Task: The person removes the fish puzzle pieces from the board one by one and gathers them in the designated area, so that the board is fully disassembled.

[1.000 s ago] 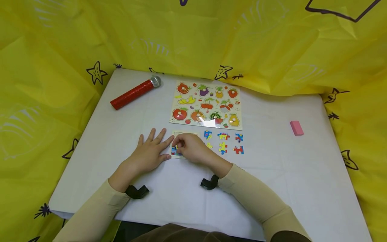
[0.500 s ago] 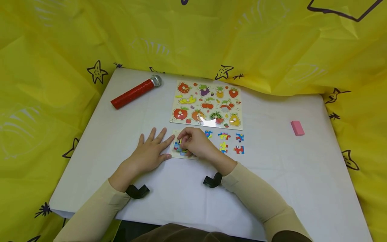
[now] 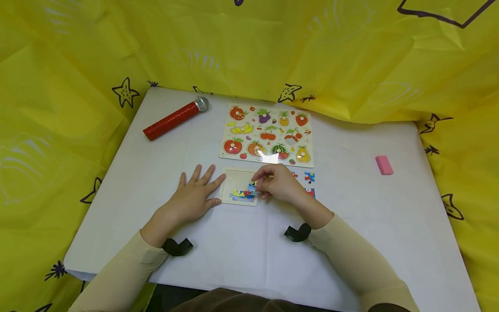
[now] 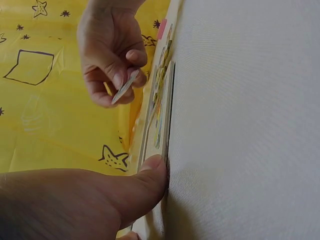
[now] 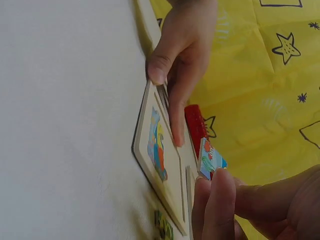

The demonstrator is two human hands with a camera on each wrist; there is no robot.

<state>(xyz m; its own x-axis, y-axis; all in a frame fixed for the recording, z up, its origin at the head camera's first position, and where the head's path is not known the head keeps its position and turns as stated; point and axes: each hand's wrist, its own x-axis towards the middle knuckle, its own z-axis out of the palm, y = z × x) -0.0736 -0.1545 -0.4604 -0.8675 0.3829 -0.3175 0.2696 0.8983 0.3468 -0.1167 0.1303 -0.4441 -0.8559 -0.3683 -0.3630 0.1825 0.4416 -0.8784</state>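
Observation:
My left hand [image 3: 191, 199] lies palm down with fingers spread, its thumb and index fingertip at the left edge of a small wooden puzzle tray [image 3: 238, 177]. In the left wrist view its thumb [image 4: 152, 172] presses on the tray's rim. My right hand [image 3: 282, 184] pinches a colourful jigsaw piece [image 5: 209, 160] between thumb and fingers, raised over the tray's right side. Inside the tray, a strip of jigsaw pieces [image 3: 239, 196] lies along the lower right, while the lower left corner is bare board. Right of the tray, loose jigsaw pieces [image 3: 309, 177] are partly hidden by my right hand.
A fruit knob puzzle board [image 3: 267, 135] lies just behind the tray. A red toy microphone [image 3: 173, 119] rests at the back left, and a pink block [image 3: 384, 165] sits far right. Yellow patterned cloth [image 3: 249, 52] hangs around the white table.
My right hand has moved from the tray's lower left to its right side, lifting a jigsaw piece and carrying it along. My left hand has stayed in place.

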